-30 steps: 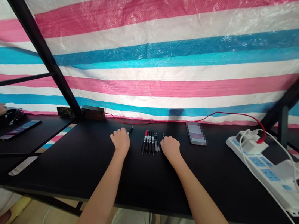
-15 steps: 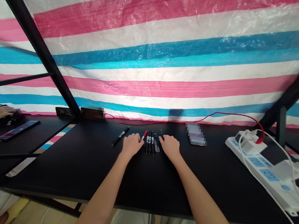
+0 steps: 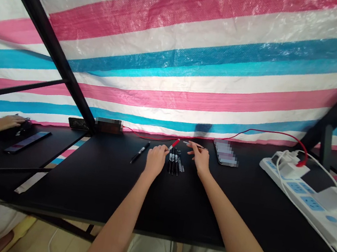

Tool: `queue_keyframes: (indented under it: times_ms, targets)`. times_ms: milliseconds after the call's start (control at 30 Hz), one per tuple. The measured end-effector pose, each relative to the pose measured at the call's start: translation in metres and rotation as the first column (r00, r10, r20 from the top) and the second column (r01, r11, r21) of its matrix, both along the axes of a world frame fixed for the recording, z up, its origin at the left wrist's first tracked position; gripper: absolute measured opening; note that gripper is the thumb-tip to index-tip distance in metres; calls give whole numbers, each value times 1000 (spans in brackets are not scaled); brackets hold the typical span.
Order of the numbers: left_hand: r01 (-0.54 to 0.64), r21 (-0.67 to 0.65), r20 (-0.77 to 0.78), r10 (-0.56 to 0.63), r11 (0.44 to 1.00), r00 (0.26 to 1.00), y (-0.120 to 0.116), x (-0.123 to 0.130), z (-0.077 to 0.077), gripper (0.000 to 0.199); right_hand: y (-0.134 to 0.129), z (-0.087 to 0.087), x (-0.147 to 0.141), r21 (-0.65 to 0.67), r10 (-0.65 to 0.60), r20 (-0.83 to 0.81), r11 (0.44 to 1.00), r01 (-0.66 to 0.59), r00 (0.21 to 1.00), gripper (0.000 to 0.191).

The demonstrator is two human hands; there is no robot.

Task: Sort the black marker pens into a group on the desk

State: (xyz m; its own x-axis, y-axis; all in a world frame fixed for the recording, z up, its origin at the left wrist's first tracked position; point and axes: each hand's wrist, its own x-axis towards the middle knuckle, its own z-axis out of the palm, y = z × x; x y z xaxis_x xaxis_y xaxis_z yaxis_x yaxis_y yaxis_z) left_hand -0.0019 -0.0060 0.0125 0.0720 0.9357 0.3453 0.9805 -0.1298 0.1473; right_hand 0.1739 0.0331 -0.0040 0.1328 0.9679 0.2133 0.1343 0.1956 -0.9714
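Several dark pens (image 3: 174,162) lie side by side on the black table (image 3: 106,193), pointing away from me. My left hand (image 3: 156,158), just left of them, is closed on a red-capped pen (image 3: 173,145), whose red end points up and to the right. To the right of the row, my right hand (image 3: 199,157) pinches a thin pen (image 3: 195,145) held nearly level. A separate black pen (image 3: 140,152) lies slanted on the table to the left of my left hand.
A phone (image 3: 226,153) lies behind my right hand. At the right is a white power strip (image 3: 307,199) with plugs and cables. A red cable (image 3: 153,140) runs along the back. At the far left, another person's hands (image 3: 5,122) are near a second phone (image 3: 27,142).
My right hand has lifted and turned its thin pen from lying beside the row to nearly level. The red-capped pen in my left hand now tilts to the right. The view has shifted slightly.
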Motion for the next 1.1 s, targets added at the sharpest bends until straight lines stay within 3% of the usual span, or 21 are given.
queue_keyframes:
  times_ms: [133, 267, 500, 667, 933, 1100]
  targets:
    - [45, 29, -25, -45, 999, 999, 1, 3, -3, 20, -2, 5, -1, -10, 50, -179, 999, -53, 983, 43]
    - [58, 26, -50, -57, 998, 997, 2, 2, -6, 19, -3, 6, -4, -43, 120, -224, 990, -133, 967, 41]
    - [67, 42, -88, -63, 997, 994, 0, 2, -4, 19, 1, 5, 3, -37, 38, -278, 998, -51, 960, 45]
    - [78, 23, -104, -75, 997, 992, -1, 3, -3, 19, 0, 7, 3, -61, 93, -201, 992, -107, 975, 46]
    - [101, 30, -120, -97, 994, 988, -3, 4, -2, 20, 3, 2, 1, -12, 61, -235, 998, -65, 970, 43]
    - [114, 6, -105, -113, 993, 988, -4, 5, 1, 22, 5, 0, 1, -4, 46, -175, 999, -47, 984, 41]
